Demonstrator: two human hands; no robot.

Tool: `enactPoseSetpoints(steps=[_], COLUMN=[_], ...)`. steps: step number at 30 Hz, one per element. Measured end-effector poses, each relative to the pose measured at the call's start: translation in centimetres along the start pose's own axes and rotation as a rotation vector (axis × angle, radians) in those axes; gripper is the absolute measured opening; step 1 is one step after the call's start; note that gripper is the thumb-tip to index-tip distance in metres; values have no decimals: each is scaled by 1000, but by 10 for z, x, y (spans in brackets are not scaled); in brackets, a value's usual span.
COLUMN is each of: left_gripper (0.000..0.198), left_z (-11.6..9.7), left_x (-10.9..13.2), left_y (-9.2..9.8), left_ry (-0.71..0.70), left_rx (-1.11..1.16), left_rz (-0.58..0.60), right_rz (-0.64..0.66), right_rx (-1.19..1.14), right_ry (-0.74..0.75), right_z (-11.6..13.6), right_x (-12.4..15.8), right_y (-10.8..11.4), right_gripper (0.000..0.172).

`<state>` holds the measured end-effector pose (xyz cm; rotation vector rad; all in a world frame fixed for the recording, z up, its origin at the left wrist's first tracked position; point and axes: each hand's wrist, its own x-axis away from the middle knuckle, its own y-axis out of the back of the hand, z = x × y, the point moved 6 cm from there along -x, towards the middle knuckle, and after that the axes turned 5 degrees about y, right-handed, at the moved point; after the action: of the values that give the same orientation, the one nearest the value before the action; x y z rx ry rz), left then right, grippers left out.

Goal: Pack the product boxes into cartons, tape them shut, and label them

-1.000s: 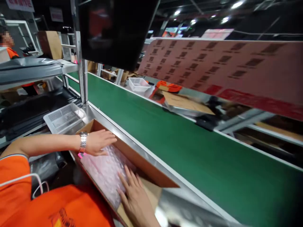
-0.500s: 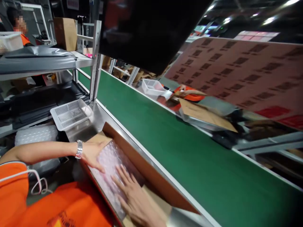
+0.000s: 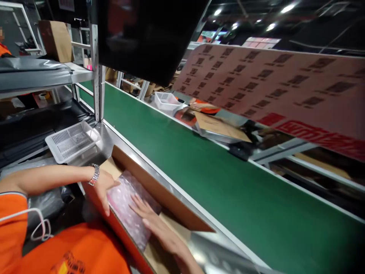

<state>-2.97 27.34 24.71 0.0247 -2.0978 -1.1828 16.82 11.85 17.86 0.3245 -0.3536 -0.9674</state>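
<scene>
An open, long cardboard box lies in front of me on a metal surface, its far flap raised. Inside is a bubble-wrapped package with a pinkish tint; what it contains is hard to make out. My left hand, below a metal-banded watch, straddles the box's near wall at the left end, thumb outside and fingers over the inside. Lying on the package with fingers stretched out, my right hand touches the bubble wrap from above.
Beyond the box runs a green conveyor belt with a white rim. A white perforated basket sits at left, beside a metal rack with dark bags. A black monitor hangs overhead. Across the belt are a person's orange sleeve and a cardboard piece.
The view has turned to the right. My left hand has moved from the package onto the box's near wall, its thumb now outside. My right hand remains on the bubble wrap.
</scene>
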Motion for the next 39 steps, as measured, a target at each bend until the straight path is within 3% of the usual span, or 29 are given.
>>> enactPoseSetpoints(steps=[3,6,9,14,18,23,26,30,34,36,39], left_gripper=[131,120,107,75,77,79,72,128,140,138,133], left_z=[1,5,12,28,39,34,9,-16,-14,-11,-8], left_x=[-1,-4,-18,-53,-64,-41,-23,-17,-26,-30,-31], left_y=[0,-1,-4,-14,-33,-54,-90,-143,-153,-153,-151], left_ry=[-51,-118,-127,-39,-97,-128,-242,-343,-304,-309,-303], left_rx=[-29,-17,-65,-147,-97,-75,-187,-282,-305,-309,-300], left_rz=[-32,-131,-179,-465,-669,-883,-844,-611,-558,-543,-542], right_rz=[44,120,163,157,105,182,208,207,174,35,-397], right_rx=[-188,-158,-143,-85,147,181,177,221,374,447,525], right_ry=[55,49,64,93,88,110,98,110,150,262,383], right_z=[-2,-4,-5,-13,-18,-16,-16,-13,5,29,60], right_x=[2,0,-3,-5,-7,-11,-13,-13,-9,-8,-5], right_y=[13,16,17,9,-4,-4,0,-9,-4,23,92], right_gripper=[87,110,117,134,124,115,116,114,112,89,53])
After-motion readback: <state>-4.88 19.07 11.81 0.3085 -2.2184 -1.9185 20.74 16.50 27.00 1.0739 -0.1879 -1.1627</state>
